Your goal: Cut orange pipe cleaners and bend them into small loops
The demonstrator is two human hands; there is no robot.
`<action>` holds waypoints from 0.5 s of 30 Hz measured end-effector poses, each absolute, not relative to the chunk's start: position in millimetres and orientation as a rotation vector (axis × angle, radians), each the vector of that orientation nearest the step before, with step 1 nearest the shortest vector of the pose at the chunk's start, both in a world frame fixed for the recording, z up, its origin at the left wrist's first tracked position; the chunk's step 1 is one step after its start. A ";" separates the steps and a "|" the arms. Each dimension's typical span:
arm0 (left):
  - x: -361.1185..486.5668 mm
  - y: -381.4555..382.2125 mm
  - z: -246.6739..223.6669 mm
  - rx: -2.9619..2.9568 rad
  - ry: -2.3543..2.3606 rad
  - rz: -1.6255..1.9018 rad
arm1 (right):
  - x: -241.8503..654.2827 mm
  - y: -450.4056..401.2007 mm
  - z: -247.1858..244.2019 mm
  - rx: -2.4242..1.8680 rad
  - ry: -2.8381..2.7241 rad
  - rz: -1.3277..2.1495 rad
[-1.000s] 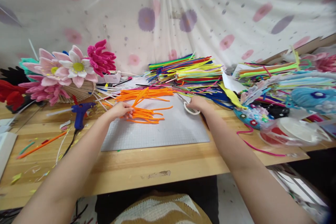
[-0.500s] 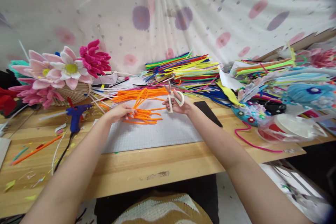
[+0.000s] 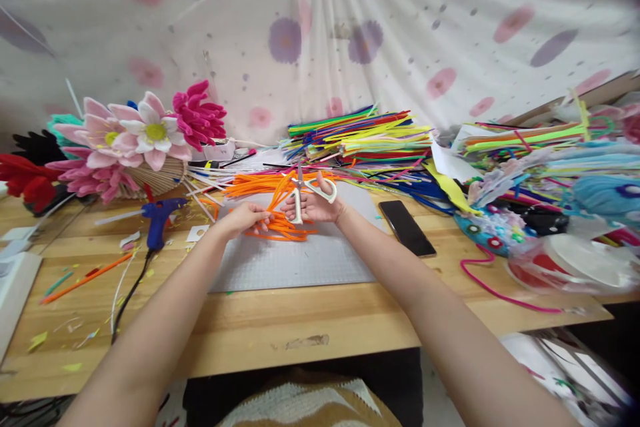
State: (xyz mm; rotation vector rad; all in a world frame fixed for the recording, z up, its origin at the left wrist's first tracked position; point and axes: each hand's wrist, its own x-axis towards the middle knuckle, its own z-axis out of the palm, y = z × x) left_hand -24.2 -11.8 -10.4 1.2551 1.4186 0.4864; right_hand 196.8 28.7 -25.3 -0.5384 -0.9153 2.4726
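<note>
Orange pipe cleaners are pinched between the thumb and fingers of my left hand, some bent into a loop. Close beside it, my right hand is palm up and holds scissors with white handles. The scissor handles are spread and the blades point away from me. My right fingertips come near the orange strands; whether they touch is hard to tell. Under both hands lies a grey cutting mat, with more orange pipe cleaners along its far edge.
A blue glue gun and a bunch of fuzzy flowers are on the left. At the back lies a pile of coloured pipe cleaners. A black phone and a plastic-wrapped container are on the right.
My right hand with the scissors has moved left toward my left hand and turned more palm up. The phone shows more fully. The whole view has shifted slightly.
</note>
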 end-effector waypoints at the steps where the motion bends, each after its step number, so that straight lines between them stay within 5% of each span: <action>1: -23.7 -12.3 -10.8 1.258 1.411 0.485 | 195.3 28.4 -24.7 -0.537 -0.909 2.465; 15: -20.8 -18.0 -19.4 1.314 1.320 0.474 | 189.6 32.4 -30.4 -0.526 -0.895 2.432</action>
